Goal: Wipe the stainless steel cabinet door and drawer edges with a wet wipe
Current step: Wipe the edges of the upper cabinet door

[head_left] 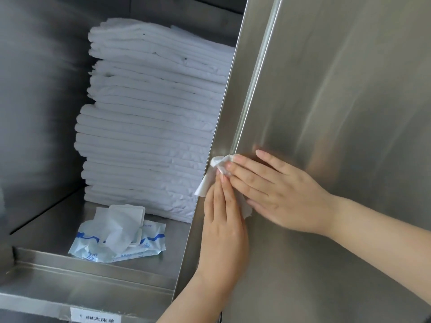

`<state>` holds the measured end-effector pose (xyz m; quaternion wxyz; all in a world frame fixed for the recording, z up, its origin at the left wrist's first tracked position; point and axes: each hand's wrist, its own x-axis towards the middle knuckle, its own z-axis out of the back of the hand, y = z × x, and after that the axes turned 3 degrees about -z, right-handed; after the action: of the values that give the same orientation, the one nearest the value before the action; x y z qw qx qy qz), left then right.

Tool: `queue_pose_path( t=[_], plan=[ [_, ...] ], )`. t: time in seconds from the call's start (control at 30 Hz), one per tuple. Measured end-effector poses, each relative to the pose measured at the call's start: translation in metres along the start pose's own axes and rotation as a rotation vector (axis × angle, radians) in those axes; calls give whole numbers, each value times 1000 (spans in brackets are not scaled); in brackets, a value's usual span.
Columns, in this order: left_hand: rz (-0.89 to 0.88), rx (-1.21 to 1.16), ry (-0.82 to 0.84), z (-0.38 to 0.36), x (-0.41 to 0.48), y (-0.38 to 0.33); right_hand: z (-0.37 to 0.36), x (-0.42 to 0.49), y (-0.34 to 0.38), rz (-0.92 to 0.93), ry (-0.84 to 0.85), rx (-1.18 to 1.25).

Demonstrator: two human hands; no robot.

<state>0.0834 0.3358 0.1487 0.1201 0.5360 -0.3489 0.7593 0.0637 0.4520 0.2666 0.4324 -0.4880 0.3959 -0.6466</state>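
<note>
Both left hand (223,221) and right hand (281,191) (grip flat, uncurled) press wet wipe (218,167) onto door edge (238,101).

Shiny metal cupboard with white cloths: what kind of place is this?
Probably a linen store, perhaps in a hospital or hotel: stainless steel cabinet door, tall stack of folded white sheets, wet wipe pack.

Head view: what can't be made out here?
All in the head view:
Wet wipe: mostly covered by the left hand and right hand.
Shelf label: text cut off by the bottom edge.
Wipes pack: print too small, partly under a pulled-out wipe.
Folded linen stack: right side hidden behind the cabinet door.
</note>
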Motion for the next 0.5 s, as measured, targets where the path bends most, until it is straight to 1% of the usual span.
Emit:
queue_pose_path(
  t=[0.1,0.2,0.33,0.4,0.5],
  plan=[
    [76,38,-72,-4,12,-8,0,10,-17,61,-14,-30],
    [133,37,-113,-1,28,-18,-1,21,-37,126,-79,-19],
    [123,73,-145,3,51,-28,-2,36,-64,142,-204,5],
    [103,63,-175,5,64,-33,2,43,-78,149,-226,6],
    [60,4,-195,5,82,-41,15,52,-94,90,-219,12]
  ],
)
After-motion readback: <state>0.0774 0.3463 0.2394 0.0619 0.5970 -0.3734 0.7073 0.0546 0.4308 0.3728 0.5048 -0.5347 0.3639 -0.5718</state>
